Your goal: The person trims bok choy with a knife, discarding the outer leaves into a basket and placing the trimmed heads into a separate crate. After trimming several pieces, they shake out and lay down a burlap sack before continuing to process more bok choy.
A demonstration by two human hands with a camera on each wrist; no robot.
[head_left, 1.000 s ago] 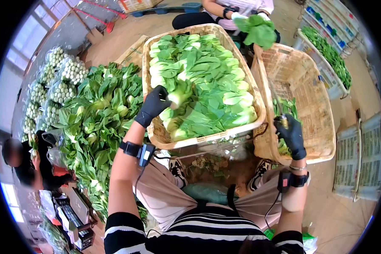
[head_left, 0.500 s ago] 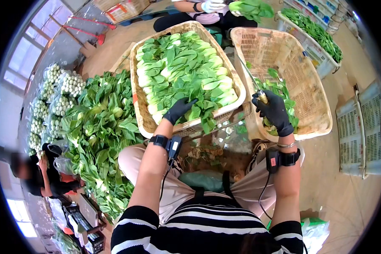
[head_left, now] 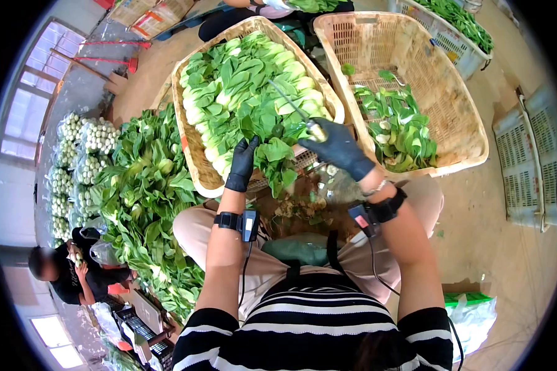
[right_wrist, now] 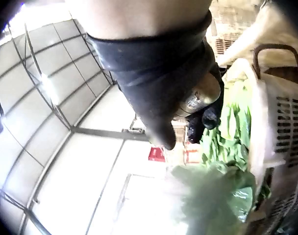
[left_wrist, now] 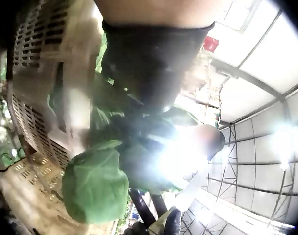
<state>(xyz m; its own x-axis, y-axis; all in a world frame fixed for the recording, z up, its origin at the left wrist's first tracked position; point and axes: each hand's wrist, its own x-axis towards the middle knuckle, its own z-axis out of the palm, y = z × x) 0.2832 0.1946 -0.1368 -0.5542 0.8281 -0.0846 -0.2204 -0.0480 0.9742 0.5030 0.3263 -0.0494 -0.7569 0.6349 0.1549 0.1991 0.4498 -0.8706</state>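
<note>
My black-gloved left hand (head_left: 242,162) is at the near rim of the filled yellowish crate (head_left: 185,139), touching leafy greens (head_left: 275,162) that hang over the rim; in the left wrist view leaves hide the fingers of the left hand (left_wrist: 144,73), so its grip is unclear. To its right, the gloved right hand (head_left: 340,148) grips a knife (head_left: 316,131), the blade angled up and left above the packed bok choy (head_left: 229,68). The right wrist view shows fingers curled round the knife handle (right_wrist: 200,98), with blurred leaves (right_wrist: 212,196) below.
Right of the filled crate stands a second crate (head_left: 470,123) holding loose leaves (head_left: 408,136). A large heap of greens (head_left: 145,185) lies left, with bagged pale vegetables (head_left: 96,139) beyond. One person (head_left: 74,272) sits at far left, another is partly visible at the top.
My right hand has moved left with the knife, from beside the second crate to near the left hand. Since a second ago the left hand has come to the near rim. The camera view has shifted.
</note>
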